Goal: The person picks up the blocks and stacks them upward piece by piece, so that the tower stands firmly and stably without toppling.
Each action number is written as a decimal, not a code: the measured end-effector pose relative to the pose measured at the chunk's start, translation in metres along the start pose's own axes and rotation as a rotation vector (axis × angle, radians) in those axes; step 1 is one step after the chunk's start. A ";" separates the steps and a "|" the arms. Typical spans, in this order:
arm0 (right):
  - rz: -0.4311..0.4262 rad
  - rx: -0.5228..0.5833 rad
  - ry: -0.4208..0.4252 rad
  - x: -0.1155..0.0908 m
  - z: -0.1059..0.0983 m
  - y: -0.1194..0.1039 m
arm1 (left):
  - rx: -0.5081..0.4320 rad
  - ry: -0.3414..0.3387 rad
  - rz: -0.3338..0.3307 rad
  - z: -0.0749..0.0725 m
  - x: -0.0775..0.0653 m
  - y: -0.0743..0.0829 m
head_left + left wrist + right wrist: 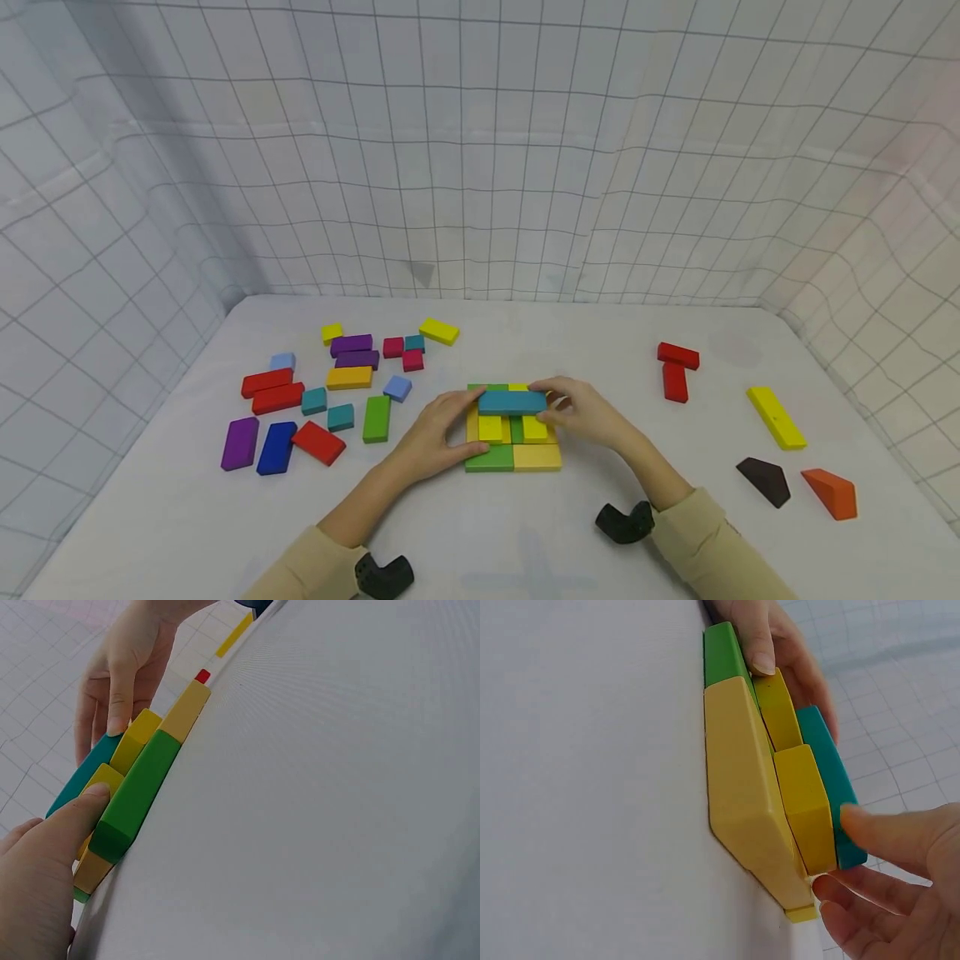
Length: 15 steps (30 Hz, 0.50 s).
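A low stack of green, tan and yellow blocks (pixel 537 458) stands mid-table. A long teal block (pixel 512 403) lies across the top of two yellow blocks (pixel 491 430). At the stack's left side is my left hand (pixel 435 433), its thumb on the near yellow block and its index finger by the teal block's far left corner. The fingers behind are partly hidden. My right hand (pixel 585 410) pinches the teal block's right end between thumb and index finger. In the right wrist view, that thumb presses the teal block (pixel 826 769) beside a yellow block (pixel 805 806).
Left of the stack lie several loose blocks, among them a green block (pixel 377 419), a red block (pixel 318 442) and a blue block (pixel 277 448). To the right are red blocks (pixel 675 382), a yellow bar (pixel 776 417), a dark block (pixel 765 481) and an orange block (pixel 831 493).
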State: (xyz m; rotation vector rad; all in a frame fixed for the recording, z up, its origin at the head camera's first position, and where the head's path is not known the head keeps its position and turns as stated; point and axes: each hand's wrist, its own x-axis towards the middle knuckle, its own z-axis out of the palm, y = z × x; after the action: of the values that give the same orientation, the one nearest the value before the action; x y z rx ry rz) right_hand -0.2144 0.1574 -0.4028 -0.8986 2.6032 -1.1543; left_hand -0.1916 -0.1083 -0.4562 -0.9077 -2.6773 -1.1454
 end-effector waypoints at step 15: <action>0.262 -0.201 0.501 -0.107 -0.105 0.071 | 0.009 0.019 0.021 0.002 0.000 -0.003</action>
State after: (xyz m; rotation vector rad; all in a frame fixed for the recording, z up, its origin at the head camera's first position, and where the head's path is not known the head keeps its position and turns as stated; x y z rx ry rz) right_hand -0.1989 0.3221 -0.3911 -0.2968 3.1570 -1.1795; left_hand -0.1932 -0.1082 -0.4595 -0.9165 -2.6493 -1.1310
